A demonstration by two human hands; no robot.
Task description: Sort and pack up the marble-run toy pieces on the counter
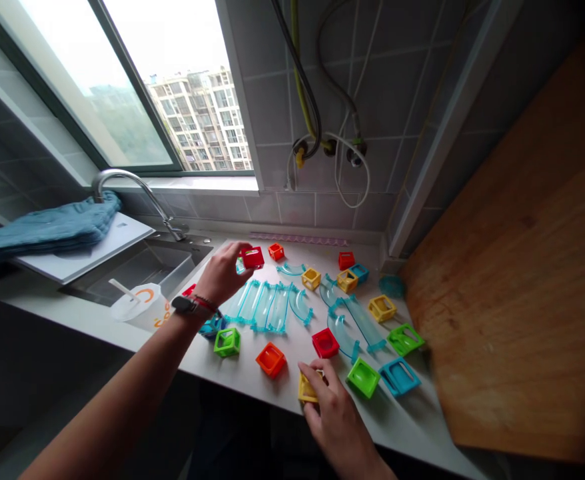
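the person's left hand [222,272] held a red block [253,259] over the desk [295,343], toward its back edge; the right hand [336,407] gripped a yellow block [306,389] at the front edge, clear blue pieces [267,308] between.

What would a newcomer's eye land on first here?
Probably the bright window at upper left, against the dim tiled wall. Next, the clear blue track pieces spread mid-counter among colourful open blocks. Then the two hands: the left hand holding a red block beyond the tracks' left side, the right hand on a yellow block at the near edge.
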